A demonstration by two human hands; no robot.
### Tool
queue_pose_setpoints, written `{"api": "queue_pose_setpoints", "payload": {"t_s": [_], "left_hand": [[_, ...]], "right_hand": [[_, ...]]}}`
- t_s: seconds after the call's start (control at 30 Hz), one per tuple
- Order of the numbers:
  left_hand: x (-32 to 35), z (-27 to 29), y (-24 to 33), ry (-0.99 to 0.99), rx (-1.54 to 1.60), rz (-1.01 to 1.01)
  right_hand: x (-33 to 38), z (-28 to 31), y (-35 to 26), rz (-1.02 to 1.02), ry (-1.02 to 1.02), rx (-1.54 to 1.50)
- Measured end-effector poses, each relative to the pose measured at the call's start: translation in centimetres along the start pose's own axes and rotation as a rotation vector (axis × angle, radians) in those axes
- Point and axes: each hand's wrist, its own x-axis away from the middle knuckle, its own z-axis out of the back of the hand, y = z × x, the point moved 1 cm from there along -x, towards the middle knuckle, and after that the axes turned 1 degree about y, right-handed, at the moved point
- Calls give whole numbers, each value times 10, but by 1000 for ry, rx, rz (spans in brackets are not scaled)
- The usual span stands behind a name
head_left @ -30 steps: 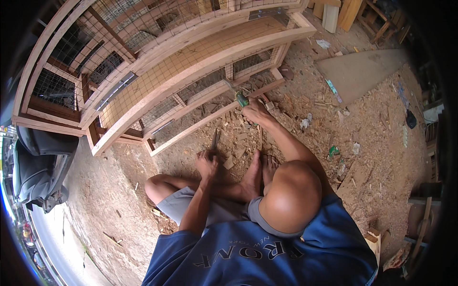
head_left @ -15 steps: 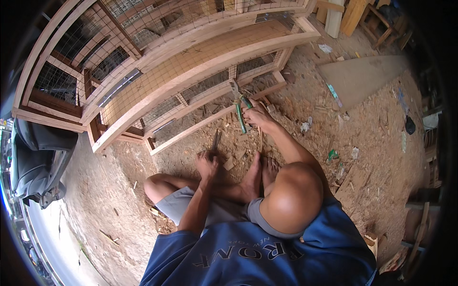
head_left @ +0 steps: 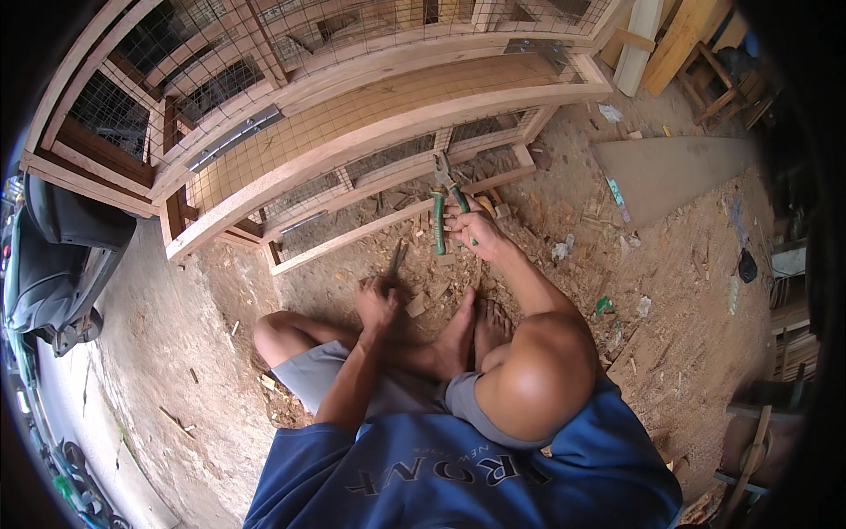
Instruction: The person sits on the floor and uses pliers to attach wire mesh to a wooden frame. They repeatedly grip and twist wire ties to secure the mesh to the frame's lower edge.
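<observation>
My right hand is closed on one handle of a pair of pliers with green grips. The handles are spread, and the jaws point away from me, in front of the cage's lower frame. Lower and to the left, my left hand is wrapped round a dark, narrow tool that sticks out forward over the floor; its kind is not clear. Ahead of both hands stands a wooden cage with wire mesh on its frame and dark metal hinges.
Wood chips and offcuts litter the floor around my bare feet. A flat board lies at the right, with planks behind it. A dark motorbike stands at the far left. Timber is stacked along the right edge.
The view has shifted a little. My right hand has turned the pliers more upright, and their handles show more fully. My left hand keeps its hold on the dark tool.
</observation>
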Motion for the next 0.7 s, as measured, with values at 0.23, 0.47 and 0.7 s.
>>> {"api": "queue_pose_setpoints", "payload": {"t_s": [0.23, 0.47, 0.7], "left_hand": [[0, 0, 1, -12, 17, 53], [0, 0, 1, -4, -2, 67], [1, -1, 1, -17, -25, 77]], "right_hand": [[2, 1, 0, 32, 121, 311], [-8, 9, 12, 97, 157, 397], [-10, 6, 13, 93, 112, 324]]}}
